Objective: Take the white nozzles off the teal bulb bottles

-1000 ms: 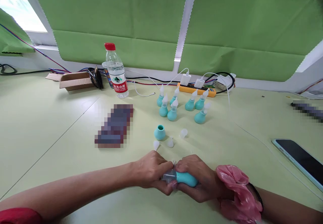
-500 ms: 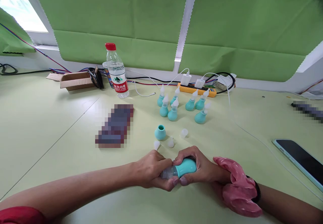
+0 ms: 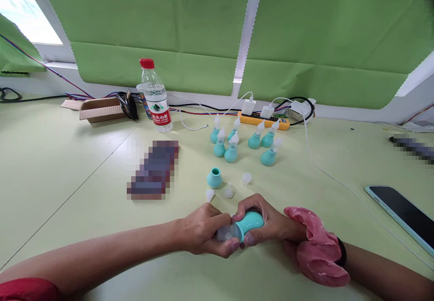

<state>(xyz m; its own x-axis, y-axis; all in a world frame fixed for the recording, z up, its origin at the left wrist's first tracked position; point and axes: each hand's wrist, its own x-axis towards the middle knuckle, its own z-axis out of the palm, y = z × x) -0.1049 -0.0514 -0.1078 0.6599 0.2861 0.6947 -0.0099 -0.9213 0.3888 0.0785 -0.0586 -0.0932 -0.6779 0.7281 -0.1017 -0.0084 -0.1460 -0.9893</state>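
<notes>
My right hand (image 3: 262, 222) is closed around a teal squeeze bulb (image 3: 252, 222), its neck pointing left. My left hand (image 3: 206, 228) pinches a clear plastic collar (image 3: 226, 233), which meets the bulb's neck; how far one sits inside the other I cannot tell. Just beyond my hands stands a loose teal bulb (image 3: 214, 178) with its mouth upward. Around it lie a white cone tip (image 3: 209, 195), a small whitish piece (image 3: 228, 193) and a clear cup-like piece (image 3: 246, 179).
Several assembled bulbs with clear nozzles (image 3: 231, 153) stand farther back, before an orange power strip (image 3: 264, 120) with chargers. A water bottle (image 3: 158, 104) and an open cardboard box (image 3: 101, 110) are at back left. A phone (image 3: 400, 215) lies at right, a white cable beside it.
The bulb has tilted slightly against the clear collar, and its neck rim shows more. My right fingers have shifted a little; my left hand stays nearly still.
</notes>
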